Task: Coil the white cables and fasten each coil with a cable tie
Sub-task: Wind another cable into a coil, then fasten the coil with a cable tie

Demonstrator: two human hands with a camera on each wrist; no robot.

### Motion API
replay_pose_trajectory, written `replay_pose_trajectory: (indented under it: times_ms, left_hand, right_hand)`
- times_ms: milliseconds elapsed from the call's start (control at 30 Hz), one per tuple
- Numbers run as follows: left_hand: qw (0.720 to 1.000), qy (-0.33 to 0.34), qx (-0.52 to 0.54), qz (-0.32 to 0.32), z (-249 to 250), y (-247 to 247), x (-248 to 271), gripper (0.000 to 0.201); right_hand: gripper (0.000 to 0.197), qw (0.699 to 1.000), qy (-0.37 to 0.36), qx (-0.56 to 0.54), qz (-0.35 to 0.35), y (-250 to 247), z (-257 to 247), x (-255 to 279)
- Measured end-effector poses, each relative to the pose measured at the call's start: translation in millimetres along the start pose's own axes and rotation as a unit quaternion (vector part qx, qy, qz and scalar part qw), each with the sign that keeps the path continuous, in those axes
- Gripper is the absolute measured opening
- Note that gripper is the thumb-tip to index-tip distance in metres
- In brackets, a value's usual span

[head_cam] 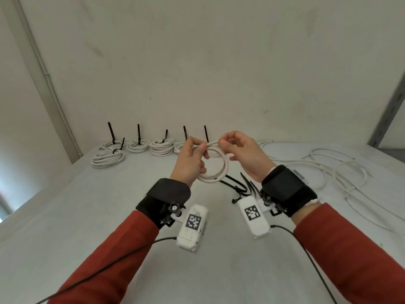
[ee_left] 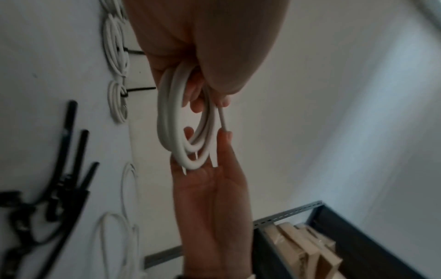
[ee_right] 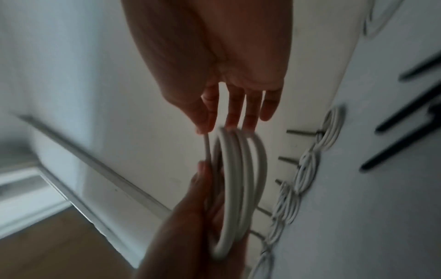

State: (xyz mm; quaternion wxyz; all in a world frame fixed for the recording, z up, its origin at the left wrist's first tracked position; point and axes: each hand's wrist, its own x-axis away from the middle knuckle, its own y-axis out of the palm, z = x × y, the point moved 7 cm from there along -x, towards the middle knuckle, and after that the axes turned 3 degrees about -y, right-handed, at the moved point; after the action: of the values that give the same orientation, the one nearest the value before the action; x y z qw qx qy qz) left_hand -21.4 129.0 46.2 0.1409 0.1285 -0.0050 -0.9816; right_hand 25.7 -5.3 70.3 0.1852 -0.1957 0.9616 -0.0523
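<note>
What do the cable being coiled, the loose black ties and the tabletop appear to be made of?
White cable coil: smooth, matte sheath, likely plastic or rubber; it bends into even loops without kinking. Loose black ties: thin flexible strips, probably nylon or similar plastic; they lie curved. Table: pale grey, matte surface; material cannot be told.

- Coiled cable: white plastic sheath, smooth, faint satin sheen.
- Cable ties: black plastic, dull finish.
- Surface: pale grey, matt, smooth, a few small marks.
- Sleeves: rust-red cloth, matt.
- Wrist straps: black fabric, soft and matt.
- Camera housings: white plastic, matt, scuffed.
- Shelf upright: grey metal, slotted.
- Boxes: brown cardboard.
- Floor: wood-look, light brown.
</note>
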Motion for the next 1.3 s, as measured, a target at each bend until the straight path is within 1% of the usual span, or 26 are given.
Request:
replay_pose_trajectory:
  times_ms: [67,100,133,200,267,300,333,367,400,433,533,600,667,733,800,833,933,1033,1167,1233,1300]
  left_hand:
    - [1.0,-0.005,-0.011,0.021,-12,-6,-2,0.02]
    - [0.999,-0.011,-0.009,0.033,-17,-10,-4,0.02]
    - [0.999,-0.016,-0.004,0.045,-21,-14,-7,0.02]
    - [0.998,-0.023,0.008,0.062,-27,-21,-12,0.02]
    - [0.997,-0.027,0.014,0.07,-30,-25,-18,0.019]
    - [0.997,-0.028,0.014,0.069,-30,-25,-20,0.018]
    - [0.997,-0.029,0.012,0.067,-30,-25,-23,0.018]
    - [0.997,-0.028,0.012,0.064,-30,-24,-25,0.017]
    - [0.998,-0.026,0.013,0.06,-30,-24,-26,0.016]
    - [0.998,-0.023,0.014,0.057,-29,-23,-28,0.016]
    - [0.999,-0.012,0.008,0.05,-27,-22,-32,0.015]
    - [0.999,-0.003,-0.003,0.049,-26,-23,-33,0.013]
    - [0.999,0.003,-0.007,0.051,-24,-27,-34,0.01]
    - [0.998,0.0,0.002,0.057,-24,-32,-36,0.012]
    - [0.998,-0.009,0.013,0.061,-25,-38,-40,0.015]
    - [0.998,-0.012,0.019,0.061,-26,-41,-41,0.015]
    - [0.998,-0.023,0.035,0.044,-28,-43,-44,0.016]
    - [0.998,-0.03,0.045,0.031,-29,-46,-45,0.017]
    - [0.997,-0.018,0.036,0.061,-28,-57,-46,0.02]
    - [0.996,-0.016,0.036,0.076,-29,-62,-47,0.02]
    - [0.996,-0.021,0.041,0.081,-31,-65,-47,0.019]
  right_hand:
    - [0.008,0.993,-0.008,0.119,0.007,-17,8,-1]
    - [0.008,0.985,-0.011,0.175,-0.004,-23,12,0]
    - [0.008,0.972,-0.008,0.235,-0.029,-26,19,1]
    - [0.009,0.927,0.018,0.361,-0.104,-29,36,5]
    - [0.007,0.863,0.054,0.472,-0.17,-29,51,11]
    - [0.011,0.833,0.061,0.514,-0.197,-27,55,14]
    - [0.017,0.81,0.063,0.541,-0.22,-25,60,16]
    - [0.02,0.796,0.064,0.553,-0.236,-22,64,18]
    - [0.021,0.792,0.059,0.557,-0.244,-19,66,18]
    - [0.018,0.794,0.053,0.553,-0.245,-17,68,18]
    - [0.004,0.805,0.034,0.545,-0.232,-14,69,13]
    - [0.001,0.812,0.028,0.538,-0.222,-16,67,9]
    - [0.007,0.816,0.024,0.531,-0.227,-20,64,7]
    - [0.015,0.804,0.026,0.531,-0.267,-21,66,8]
    - [0.018,0.789,0.033,0.535,-0.302,-21,71,12]
    - [0.018,0.786,0.031,0.537,-0.306,-21,73,13]
    - [0.019,0.789,0.015,0.54,-0.292,-22,76,13]
    - [0.019,0.794,0.016,0.534,-0.292,-22,79,15]
    - [0.016,0.802,0.033,0.516,-0.3,-25,77,14]
    - [0.016,0.81,0.051,0.496,-0.308,-29,73,12]
    - [0.016,0.807,0.067,0.485,-0.329,-32,69,13]
